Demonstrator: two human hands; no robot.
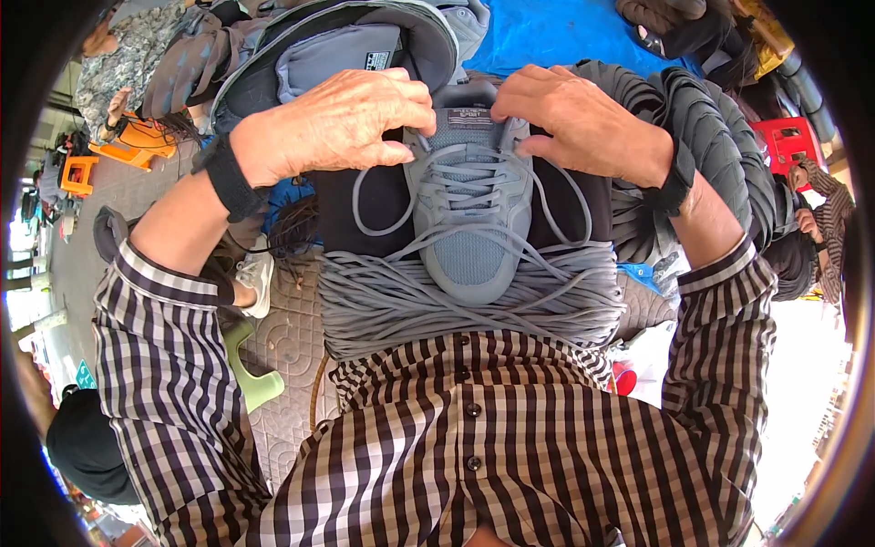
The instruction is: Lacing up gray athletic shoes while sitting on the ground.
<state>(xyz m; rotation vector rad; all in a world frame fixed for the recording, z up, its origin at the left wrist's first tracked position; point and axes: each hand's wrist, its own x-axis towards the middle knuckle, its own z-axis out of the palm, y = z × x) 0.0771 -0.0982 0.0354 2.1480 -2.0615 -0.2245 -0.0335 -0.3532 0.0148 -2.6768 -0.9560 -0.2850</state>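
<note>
Seen from beside the worker: the left hand [351, 118] and the right hand [583, 123] stand at opposite sides of the sneaker's collar, thumbs and fingers narrowed about its upper eyelet edges; whether they pinch lace or fabric cannot be told from here. The grey-blue sneaker [469, 260] lies between and below them, toe toward the wearer, its tongue [469, 132] upright between the hands. The shoelace [469, 196] crosses the throat in rows, with a free loop bowing out on either side.

Chief hazard: the loops trail onto the bundle of grey laces [392, 319] under the toe. Being of like colour and thickness, a loose strand could be caught up with the shoe's own, and a tug might then drag the bundle askew. Unequal pull by the two hands could leave one end short or twist the tongue aside. The toe, resting on slack strands, may also slip or roll.

Farther out, an open grey bag [337, 46] and stacked dark grey pieces [711, 137] crowd the wrists; a forearm swung wide could brush either.
</note>
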